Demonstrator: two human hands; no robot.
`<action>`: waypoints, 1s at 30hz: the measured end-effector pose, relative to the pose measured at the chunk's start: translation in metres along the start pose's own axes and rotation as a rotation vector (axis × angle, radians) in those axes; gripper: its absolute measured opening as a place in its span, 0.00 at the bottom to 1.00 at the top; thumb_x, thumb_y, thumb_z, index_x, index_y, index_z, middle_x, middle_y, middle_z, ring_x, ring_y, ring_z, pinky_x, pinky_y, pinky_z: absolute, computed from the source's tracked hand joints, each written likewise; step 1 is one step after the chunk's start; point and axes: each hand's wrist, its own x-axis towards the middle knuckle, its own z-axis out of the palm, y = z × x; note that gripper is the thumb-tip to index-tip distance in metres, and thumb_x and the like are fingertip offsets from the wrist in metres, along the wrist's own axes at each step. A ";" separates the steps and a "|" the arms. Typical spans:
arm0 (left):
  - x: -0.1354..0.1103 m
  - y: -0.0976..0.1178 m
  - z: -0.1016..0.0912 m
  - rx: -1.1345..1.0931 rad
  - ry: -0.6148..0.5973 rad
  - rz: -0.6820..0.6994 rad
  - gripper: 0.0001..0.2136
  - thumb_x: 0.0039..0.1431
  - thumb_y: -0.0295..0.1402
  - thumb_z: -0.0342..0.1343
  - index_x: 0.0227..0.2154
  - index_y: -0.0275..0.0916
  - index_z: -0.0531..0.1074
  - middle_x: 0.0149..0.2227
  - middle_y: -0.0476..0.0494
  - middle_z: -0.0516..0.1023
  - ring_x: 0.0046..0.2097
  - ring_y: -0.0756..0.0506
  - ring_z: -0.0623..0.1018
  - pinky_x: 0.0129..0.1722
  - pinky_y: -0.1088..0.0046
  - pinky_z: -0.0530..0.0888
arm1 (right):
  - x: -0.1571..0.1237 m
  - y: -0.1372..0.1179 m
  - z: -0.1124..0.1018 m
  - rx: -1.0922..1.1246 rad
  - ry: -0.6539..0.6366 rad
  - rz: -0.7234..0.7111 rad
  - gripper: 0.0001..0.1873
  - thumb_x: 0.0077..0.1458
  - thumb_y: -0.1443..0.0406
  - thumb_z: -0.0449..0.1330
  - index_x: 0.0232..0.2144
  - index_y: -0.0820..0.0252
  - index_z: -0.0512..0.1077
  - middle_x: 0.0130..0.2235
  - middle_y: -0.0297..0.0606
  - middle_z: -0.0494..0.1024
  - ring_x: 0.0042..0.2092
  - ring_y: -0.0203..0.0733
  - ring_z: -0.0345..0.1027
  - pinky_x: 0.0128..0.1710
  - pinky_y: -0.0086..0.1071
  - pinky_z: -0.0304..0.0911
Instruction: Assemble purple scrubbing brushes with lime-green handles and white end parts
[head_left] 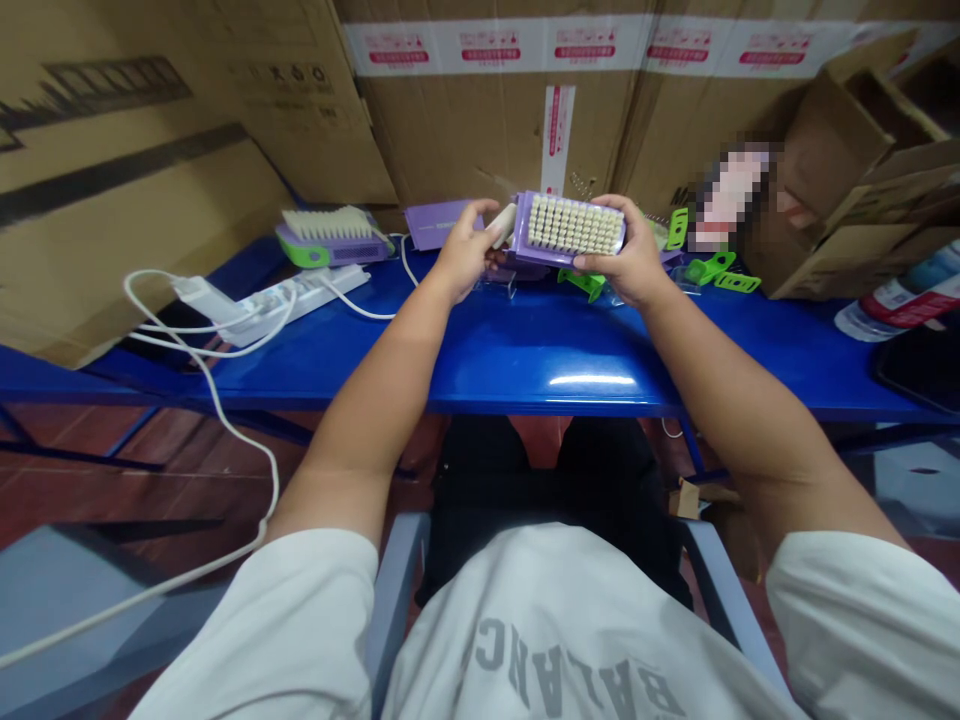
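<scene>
My right hand (622,255) grips a lilac scrubbing brush (570,230), its cream bristles facing up. My left hand (463,252) pinches a small cream plastic piece (504,225) against the brush's near end. Just behind my left hand lies a flat lilac brush part (435,222). A lilac and lime-green brush (330,240) with cream bristles stands further left on the blue table (525,355). Several lime-green plastic pieces (709,268) lie to the right, and another (581,284) sits under the held brush.
A white power strip (300,303) with white cables (202,375) lies on the table's left side, one cable trailing over the edge. Cardboard boxes (495,100) wall off the back, with torn cardboard (855,170) at right. A plastic bottle (892,305) and a black flat device (921,365) sit far right.
</scene>
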 end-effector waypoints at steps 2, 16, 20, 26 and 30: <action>-0.006 0.006 0.001 -0.012 -0.031 0.010 0.31 0.82 0.52 0.57 0.81 0.57 0.60 0.58 0.38 0.86 0.63 0.26 0.89 0.61 0.36 0.85 | -0.001 -0.002 0.001 -0.003 -0.014 -0.006 0.72 0.21 0.23 0.84 0.66 0.39 0.70 0.66 0.43 0.79 0.64 0.73 0.82 0.57 0.74 0.89; -0.007 0.003 -0.004 0.027 -0.066 0.047 0.38 0.69 0.42 0.60 0.81 0.57 0.61 0.63 0.39 0.84 0.63 0.27 0.87 0.59 0.36 0.88 | -0.001 -0.001 0.000 0.018 -0.008 0.012 0.71 0.21 0.24 0.86 0.65 0.39 0.71 0.66 0.44 0.81 0.65 0.74 0.82 0.58 0.74 0.89; -0.007 0.000 -0.004 0.007 -0.058 0.038 0.37 0.69 0.42 0.61 0.79 0.56 0.62 0.61 0.39 0.84 0.60 0.28 0.89 0.58 0.37 0.88 | -0.001 0.001 -0.001 -0.015 -0.036 -0.001 0.71 0.27 0.25 0.86 0.68 0.38 0.70 0.68 0.44 0.80 0.67 0.75 0.81 0.59 0.74 0.89; 0.006 -0.015 -0.001 -0.296 -0.035 0.062 0.33 0.62 0.38 0.62 0.70 0.51 0.66 0.51 0.42 0.84 0.45 0.37 0.88 0.45 0.55 0.86 | 0.002 0.009 -0.002 0.045 -0.025 -0.057 0.70 0.24 0.26 0.87 0.65 0.41 0.71 0.65 0.43 0.82 0.65 0.73 0.83 0.56 0.71 0.91; 0.013 -0.022 0.001 -0.431 -0.037 0.091 0.32 0.58 0.37 0.66 0.66 0.50 0.68 0.46 0.44 0.83 0.36 0.43 0.84 0.35 0.67 0.80 | 0.005 0.017 -0.004 0.062 -0.034 -0.072 0.68 0.25 0.28 0.88 0.64 0.42 0.72 0.64 0.42 0.82 0.63 0.71 0.84 0.56 0.70 0.91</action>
